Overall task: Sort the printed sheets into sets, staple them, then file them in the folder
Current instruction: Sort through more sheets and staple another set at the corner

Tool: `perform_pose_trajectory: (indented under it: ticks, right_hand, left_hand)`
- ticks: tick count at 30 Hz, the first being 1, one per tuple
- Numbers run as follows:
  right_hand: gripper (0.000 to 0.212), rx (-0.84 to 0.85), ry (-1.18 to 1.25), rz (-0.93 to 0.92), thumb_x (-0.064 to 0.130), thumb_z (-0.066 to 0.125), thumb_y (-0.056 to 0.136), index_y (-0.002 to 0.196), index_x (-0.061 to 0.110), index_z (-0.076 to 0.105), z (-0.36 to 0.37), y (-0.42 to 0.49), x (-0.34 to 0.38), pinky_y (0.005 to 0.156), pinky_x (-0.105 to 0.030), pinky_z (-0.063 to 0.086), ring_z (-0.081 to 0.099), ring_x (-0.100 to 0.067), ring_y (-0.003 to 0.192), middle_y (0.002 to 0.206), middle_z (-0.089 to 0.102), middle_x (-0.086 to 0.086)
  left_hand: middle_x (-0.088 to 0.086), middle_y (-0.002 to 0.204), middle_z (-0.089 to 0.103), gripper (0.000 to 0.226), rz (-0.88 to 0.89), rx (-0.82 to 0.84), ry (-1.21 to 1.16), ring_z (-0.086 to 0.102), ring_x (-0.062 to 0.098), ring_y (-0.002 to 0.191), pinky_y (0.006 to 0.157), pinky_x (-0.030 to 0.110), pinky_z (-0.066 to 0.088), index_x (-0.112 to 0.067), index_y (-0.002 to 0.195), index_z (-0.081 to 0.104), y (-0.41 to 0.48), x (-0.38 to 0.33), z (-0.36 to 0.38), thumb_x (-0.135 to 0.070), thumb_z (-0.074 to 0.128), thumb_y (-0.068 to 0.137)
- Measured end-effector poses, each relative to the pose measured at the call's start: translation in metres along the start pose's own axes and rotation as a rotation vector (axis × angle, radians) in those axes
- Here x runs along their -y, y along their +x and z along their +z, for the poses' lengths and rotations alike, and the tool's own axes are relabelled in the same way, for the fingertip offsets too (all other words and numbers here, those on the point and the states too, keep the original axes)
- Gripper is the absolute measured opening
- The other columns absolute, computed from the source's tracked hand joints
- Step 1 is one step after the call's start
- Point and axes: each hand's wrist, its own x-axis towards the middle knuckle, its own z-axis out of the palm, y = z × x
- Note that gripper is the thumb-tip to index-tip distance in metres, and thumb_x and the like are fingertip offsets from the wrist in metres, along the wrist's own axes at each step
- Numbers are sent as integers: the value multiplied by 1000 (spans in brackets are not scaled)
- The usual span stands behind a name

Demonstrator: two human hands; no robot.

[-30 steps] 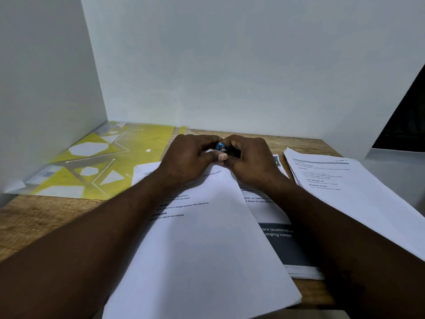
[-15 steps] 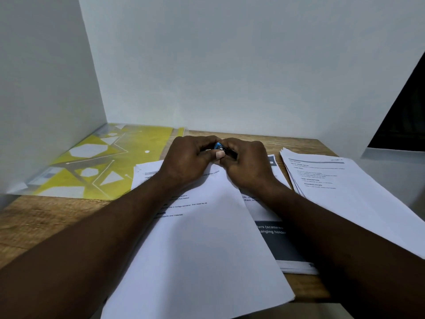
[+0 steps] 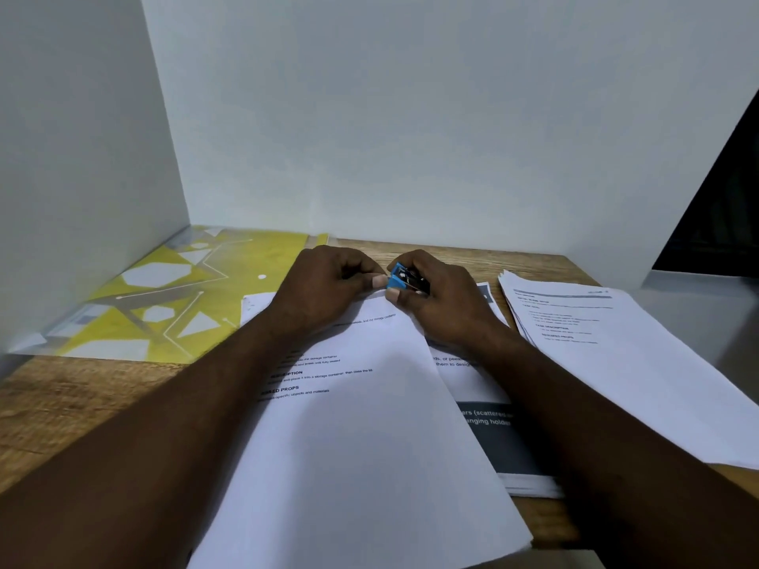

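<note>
While left hand (image 3: 328,291) pinches the set (image 3: 361,437) square by the far desk (image 3: 74,408) edge, right hand (image 3: 445,308) curls round the stapler (image 3: 399,278).

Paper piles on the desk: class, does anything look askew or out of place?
The top set lies skewed across the printed pile beneath it. The right-hand pile has fanned edges, not squared.

A wooden tabletop (image 3: 61,404) with a visible grain fills the lower view. A white back wall (image 3: 410,117) rises along its far edge, a white side wall (image 3: 74,158) along its left edge. A dark panel (image 3: 723,207) stands beyond its right edge.
</note>
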Motion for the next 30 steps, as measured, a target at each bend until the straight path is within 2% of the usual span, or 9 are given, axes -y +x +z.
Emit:
perform_pose_trajectory:
  ticks: [2, 6, 8, 11, 14, 17, 20, 26, 30]
  right_hand:
    - [26, 8, 4, 4, 47, 69, 89, 111, 34, 64, 2, 0, 0, 83, -43, 55, 65, -16, 91, 97, 71, 11]
    - [64, -11, -26, -4, 81, 55, 77, 118, 33, 68, 5, 0, 6, 84, -39, 54, 67, -15, 97, 101, 73, 10]
    - [74, -23, -51, 2, 87, 50, 75, 120, 32, 69, 6, 0, 9, 83, -38, 54, 67, -14, 95, 99, 73, 10]
    - [74, -41, -18, 18, 88, 51, 75, 118, 31, 71, 7, 0, 11, 85, -40, 56, 69, -13, 94, 97, 74, 10]
    - [65, -72, 15, 38, 85, 54, 79, 110, 32, 75, 8, 1, 11, 85, -43, 57, 71, -12, 93, 95, 77, 10]
    - [55, -107, 57, 50, 79, 57, 82, 102, 33, 78, 9, 1, 12, 84, -43, 58, 72, -7, 90, 91, 78, 13]
    - [50, -120, 67, 42, 74, 59, 82, 101, 33, 79, 8, 0, 14, 83, -43, 58, 72, -6, 89, 91, 78, 15]
    - [62, -110, 41, 51, 74, 52, 77, 116, 34, 79, 7, 4, 15, 94, -37, 56, 71, -5, 104, 108, 79, 15]
    - [72, -119, -1, 31, 73, 46, 73, 123, 31, 77, 5, 6, 19, 95, -31, 53, 69, -9, 112, 121, 77, 11]
  left_hand:
    - [-11, 75, 73, 10, 2, 13, 11, 62, 3, 73, 75, 31, 48, -26, 81, 79, 0, 1, 0, -34, 75, 86]
    - [-11, 81, 77, 13, 12, 13, 43, 71, 11, 82, 80, 36, 54, -29, 80, 78, 0, 0, -1, -35, 66, 82]
    - [-10, 84, 78, 15, 23, 10, 50, 73, 16, 86, 83, 41, 56, -28, 81, 78, -1, -2, -2, -34, 65, 81]
    - [-10, 82, 77, 21, 40, 2, 62, 72, 17, 85, 83, 45, 56, -27, 81, 78, -1, -3, -2, -42, 64, 79]
    - [-10, 82, 77, 30, 60, -1, 74, 71, 13, 83, 83, 45, 56, -30, 81, 77, -2, -3, -2, -54, 60, 78]
    - [-10, 82, 77, 17, 71, -6, 93, 72, 15, 85, 83, 47, 56, -32, 82, 76, -1, -2, 0, -43, 63, 85]
    - [-15, 85, 78, 12, 87, 4, 97, 71, 8, 85, 83, 44, 57, -35, 85, 77, -2, -3, 0, -38, 66, 87]
    - [-17, 93, 79, 18, 122, -5, 54, 74, 6, 94, 88, 38, 56, -25, 93, 83, -3, -6, 2, -34, 68, 90]
    - [-16, 94, 80, 19, 137, -23, 37, 74, 8, 96, 87, 34, 56, -24, 95, 84, -4, -8, 2, -32, 67, 91]
